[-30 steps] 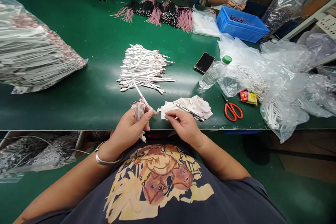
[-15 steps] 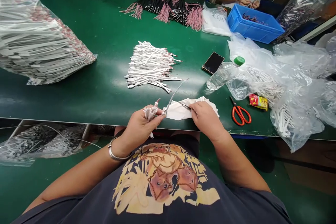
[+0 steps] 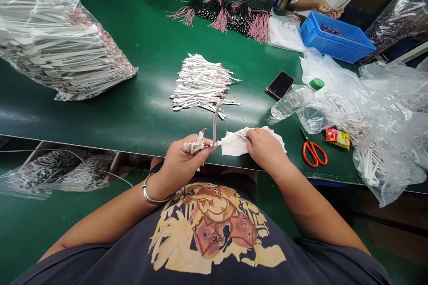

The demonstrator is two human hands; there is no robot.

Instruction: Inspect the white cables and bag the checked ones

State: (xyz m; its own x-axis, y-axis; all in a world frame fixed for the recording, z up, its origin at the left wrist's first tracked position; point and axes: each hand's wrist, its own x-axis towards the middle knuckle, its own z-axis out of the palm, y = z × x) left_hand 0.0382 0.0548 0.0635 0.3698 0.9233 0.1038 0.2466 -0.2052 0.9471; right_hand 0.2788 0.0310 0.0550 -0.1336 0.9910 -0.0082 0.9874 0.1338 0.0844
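– In the head view, what do your fingers hold?

– Just left of lower centre, your left hand (image 3: 182, 156) grips a bundle of short white cables (image 3: 194, 147); its thumb and forefinger pinch one separate flat white cable (image 3: 215, 127) near its small end, the rest standing upward.

– And your right hand (image 3: 267, 151)?

– Right of lower centre, you have its fingers closed on a thin, mostly hidden tool (image 3: 242, 135) over a crumpled white cloth (image 3: 232, 144), apart from that cable.

– How might you work neatly?

– I'd pinch close to the end so it can't swivel, tilt the bundle clear, and leave the loose white cable pile (image 3: 200, 82), at upper centre, undisturbed.
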